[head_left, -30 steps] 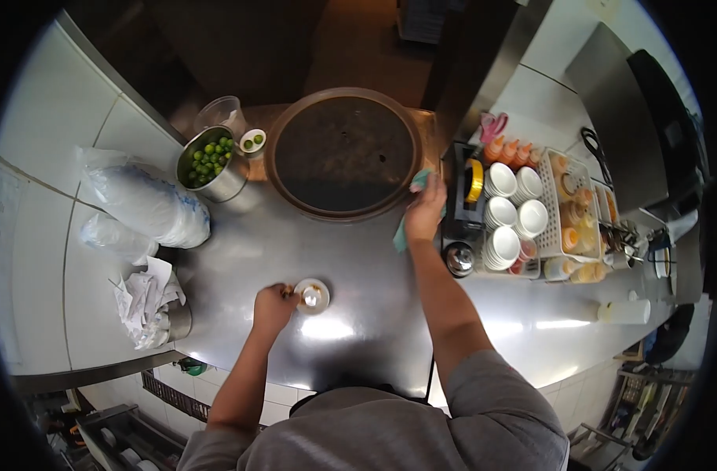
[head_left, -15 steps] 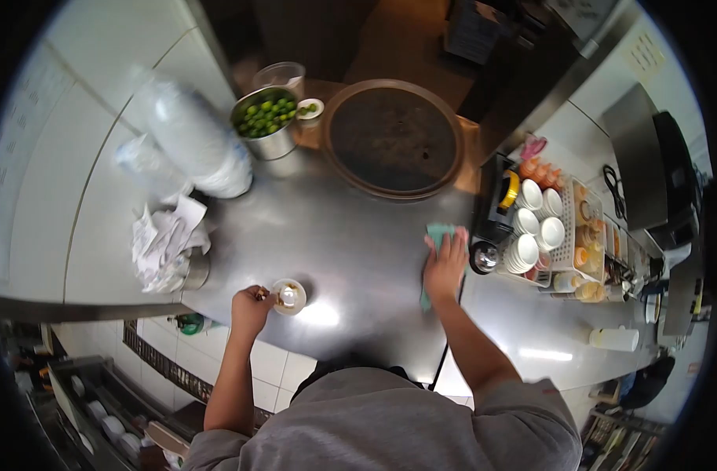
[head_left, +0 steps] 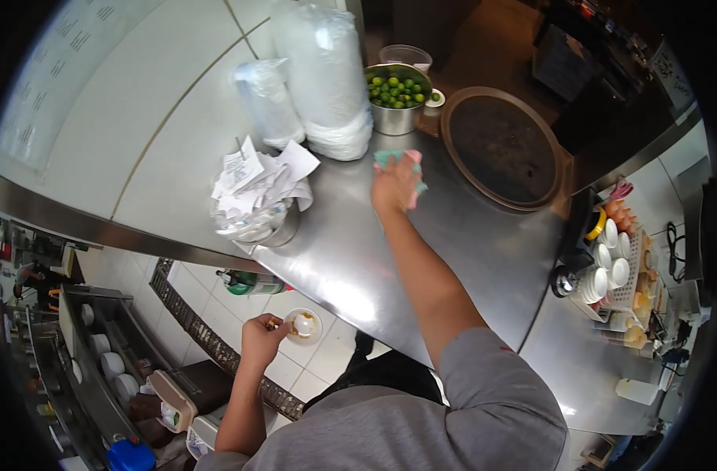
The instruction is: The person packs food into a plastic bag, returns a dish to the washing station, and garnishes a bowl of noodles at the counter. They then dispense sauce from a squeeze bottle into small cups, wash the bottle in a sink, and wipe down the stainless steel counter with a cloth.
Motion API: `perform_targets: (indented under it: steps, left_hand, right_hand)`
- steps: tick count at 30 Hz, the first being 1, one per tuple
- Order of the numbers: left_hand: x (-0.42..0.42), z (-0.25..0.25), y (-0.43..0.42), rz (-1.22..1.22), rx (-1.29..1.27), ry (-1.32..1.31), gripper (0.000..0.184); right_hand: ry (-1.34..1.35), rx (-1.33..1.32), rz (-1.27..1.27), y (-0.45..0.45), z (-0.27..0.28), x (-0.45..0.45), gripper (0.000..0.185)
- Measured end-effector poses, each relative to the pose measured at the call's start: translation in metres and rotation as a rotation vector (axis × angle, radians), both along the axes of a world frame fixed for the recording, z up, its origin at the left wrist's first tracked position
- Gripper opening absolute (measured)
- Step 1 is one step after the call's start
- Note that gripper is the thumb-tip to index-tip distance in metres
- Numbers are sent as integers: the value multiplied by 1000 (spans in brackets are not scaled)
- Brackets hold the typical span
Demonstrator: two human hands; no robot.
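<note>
My left hand (head_left: 262,342) pinches the rim of a small white bowl (head_left: 306,336), held out past the counter's edge above the tiled floor. Brown residue marks the bowl's inside. Something small and brown shows at my fingers, too small to name. On the steel counter (head_left: 460,251), my right hand (head_left: 397,188) presses down on a green and pink cleaning cloth (head_left: 388,156), its fingers partly over the fabric. The cloth lies in front of a metal pot (head_left: 397,120) of small green citrus fruits (head_left: 396,93).
A round brown tray (head_left: 506,206) lies right of the pot. Plastic-wrapped stacks (head_left: 327,86) and a container of crumpled paper slips (head_left: 260,182) stand at the left. White cups (head_left: 602,256) and a basket of bottles (head_left: 631,276) occupy the right. Bins (head_left: 174,396) stand below left.
My right hand has wiped the cloth from the counter's right side to the back left, near the pot. My left hand has carried the bowl off the counter, over the floor. The view has turned left.
</note>
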State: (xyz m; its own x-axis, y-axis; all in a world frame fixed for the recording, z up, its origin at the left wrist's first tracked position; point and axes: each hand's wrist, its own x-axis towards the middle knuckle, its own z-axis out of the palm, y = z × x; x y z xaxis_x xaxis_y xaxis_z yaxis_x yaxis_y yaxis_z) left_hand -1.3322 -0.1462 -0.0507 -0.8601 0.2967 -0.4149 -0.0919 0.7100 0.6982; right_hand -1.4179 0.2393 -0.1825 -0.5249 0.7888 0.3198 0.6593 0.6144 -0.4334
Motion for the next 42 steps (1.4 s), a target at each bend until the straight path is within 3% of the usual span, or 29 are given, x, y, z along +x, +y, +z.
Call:
perform_targets:
  steps: [1, 3, 5, 6, 7, 10, 12, 15, 17, 19, 20, 21, 22, 23, 24, 25, 26, 28, 29, 30, 31, 32, 33, 34, 35, 37, 41, 42]
  left_hand:
    - [1, 3, -6, 10, 3, 11, 21]
    - [-5, 6, -17, 12, -13, 23, 21]
    - [-9, 10, -17, -13, 33, 10, 20]
    - [-13, 10, -13, -38, 41, -5, 20]
    - [-17, 6, -7, -80, 58, -34, 19]
    - [-27, -6, 26, -267, 162, -17, 17]
    - [-27, -5, 61, -404, 138, -31, 14]
    - [-21, -36, 117, -637, 207, -37, 18]
    - [8, -50, 164, -790, 238, -31, 21]
    - [46, -48, 206, -958, 164, 37, 24]
    - [70, -46, 226, -1006, 183, 38, 24]
    - [99, -45, 245, -1094, 192, 36, 25]
    - [127, -47, 262, -1175, 201, 40, 26]
    - [155, -56, 280, -1209, 233, 38, 26]
    - [184, -59, 295, -1238, 262, 34, 26]
    - [211, -59, 312, -1264, 192, -9, 29]
    - [237, -57, 328, -1287, 201, 0, 29]
    - [286, -55, 360, -1325, 176, 45, 31]
    - [308, -59, 375, -1286, 189, 66, 33]
    - [325, -63, 391, -1281, 184, 160, 35]
    - [341, -57, 402, -1260, 122, 177, 37]
    - [355, -52, 410, -1234, 56, 193, 39]
    - [359, -65, 420, -1227, 71, 258, 44]
    - [367, -74, 431, -1213, 89, 325, 48]
    - [387, -60, 428, -1205, 86, 330, 48]
    - [422, -14, 408, -969, 258, 486, 51]
    - [523, -18, 435, -1177, 294, 468, 45]
    - [548, -15, 448, -1213, 279, 427, 45]
  right_hand:
    - [12, -10, 3, -15, 1, -14, 49]
    - [-56, -8, 285, -48, 11, -30, 48]
    - [-156, -66, 522, -98, 31, 10, 44]
    - [-110, -152, 554, -127, 19, 33, 44]
    - [-90, -474, 562, -151, 34, 65, 45]
    - [-98, -248, 923, -188, 27, 177, 55]
    - [-261, -70, 978, -184, 39, 254, 57]
    - [-407, -73, 666, -181, 55, 384, 58]
    - [-428, -292, 356, -197, 71, 474, 62]
    - [-434, -322, 124, -219, 54, 564, 59]
    - [-219, -415, -37, -233, 55, 606, 54]
    - [-33, -682, -346, -245, 70, 637, 47]
    - [353, -1041, -766, -250, 72, 665, 38]
    - [164, -551, -778, -258, 48, 709, 34]
    - [469, -543, -959, -251, 69, 719, 28]
    - [188, -170, -997, -238, 74, 739, 29]
    - [225, -93, -1051, -220, 120, 731, 32]
    - [488, 39, -989, -173, 155, 739, 37]
    - [319, 230, -878, -148, 156, 750, 41]
    - [166, 150, -773, -124, 166, 757, 47]
    - [69, 138, -739, -109, 161, 757, 62]
    - [18, -68, -769, -103, 169, 749, 81]
    - [-8, -100, -716, -100, 150, 755, 86]
    - [-38, -108, -630, -105, 147, 768, 83]
    - [-67, -120, -541, -113, 146, 780, 80]
    - [79, -160, -417, -142, 140, 829, 72]
    - [248, -622, -721, -200, 89, 944, 57]
    - [213, -597, -772, -208, 83, 968, 53]
